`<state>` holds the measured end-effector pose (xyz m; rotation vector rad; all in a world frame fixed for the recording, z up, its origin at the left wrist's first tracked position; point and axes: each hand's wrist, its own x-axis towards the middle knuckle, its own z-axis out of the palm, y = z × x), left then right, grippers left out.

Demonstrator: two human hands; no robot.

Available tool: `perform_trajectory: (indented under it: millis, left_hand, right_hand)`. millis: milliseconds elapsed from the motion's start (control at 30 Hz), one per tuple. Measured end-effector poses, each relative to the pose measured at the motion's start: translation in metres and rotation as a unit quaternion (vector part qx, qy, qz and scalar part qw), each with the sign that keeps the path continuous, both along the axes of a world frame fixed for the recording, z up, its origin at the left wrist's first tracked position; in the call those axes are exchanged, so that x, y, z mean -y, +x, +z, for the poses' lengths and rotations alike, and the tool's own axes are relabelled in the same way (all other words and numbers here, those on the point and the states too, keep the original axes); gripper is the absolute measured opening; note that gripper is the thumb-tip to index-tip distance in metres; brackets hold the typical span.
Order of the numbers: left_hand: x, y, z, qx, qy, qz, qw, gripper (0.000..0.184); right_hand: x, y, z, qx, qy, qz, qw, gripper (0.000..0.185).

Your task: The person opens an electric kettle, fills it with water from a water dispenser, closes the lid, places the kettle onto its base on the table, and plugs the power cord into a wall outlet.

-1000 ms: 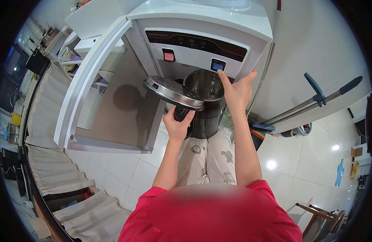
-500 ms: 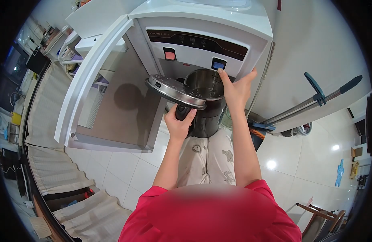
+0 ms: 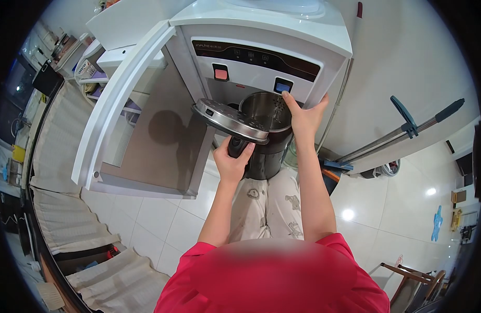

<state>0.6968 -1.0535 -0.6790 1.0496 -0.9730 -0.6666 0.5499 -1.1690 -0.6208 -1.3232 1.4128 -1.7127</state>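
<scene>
A white water dispenser [image 3: 334,57] stands in front of me, with a red button [image 3: 221,73] and a blue button [image 3: 283,86] on its panel. Under the blue button is a dark kettle [image 3: 266,159] with a steel inside, its lid [image 3: 232,121] raised and tilted to the left. My left hand [image 3: 231,160] is wrapped round the black kettle handle [image 3: 236,146] just below the lid. The thumb of my right hand [image 3: 305,119] rests on the lower edge of the blue button, while its fingers spread against the dispenser's right side.
The dispenser's door [image 3: 123,104] hangs open on the left. Curtained shelving [image 3: 63,156] lies farther left. At the right, long-handled tools [image 3: 381,143] lean by the wall, and a wooden chair [image 3: 412,274] stands at the lower right.
The view has shifted slightly, moving the dispenser and kettle a little within it. Both hands keep the same places on the handle and at the blue button.
</scene>
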Motion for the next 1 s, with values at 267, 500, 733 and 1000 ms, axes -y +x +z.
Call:
perform_trajectory:
  millis: [267,500,733,1000]
  left_hand:
    - [-0.006,0.002,0.003,-0.022,0.047,-0.024,0.998,0.022]
    - [-0.002,0.0,-0.001,-0.017,0.006,-0.012,1.0,0.025]
    - [-0.004,-0.001,0.004,-0.027,0.021,-0.015,0.999,0.023]
    - [-0.003,-0.004,0.008,-0.032,0.006,-0.004,0.999,0.022]
  right_hand:
    - [0.0,0.0,-0.002,-0.013,0.0,-0.008,1.0,0.103]
    - [0.0,0.0,-0.002,-0.008,-0.008,0.0,1.0,0.103]
    - [-0.004,0.0,0.002,-0.027,0.007,-0.013,1.0,0.101]
    - [-0.003,0.001,0.003,-0.033,-0.004,-0.022,0.999,0.101]
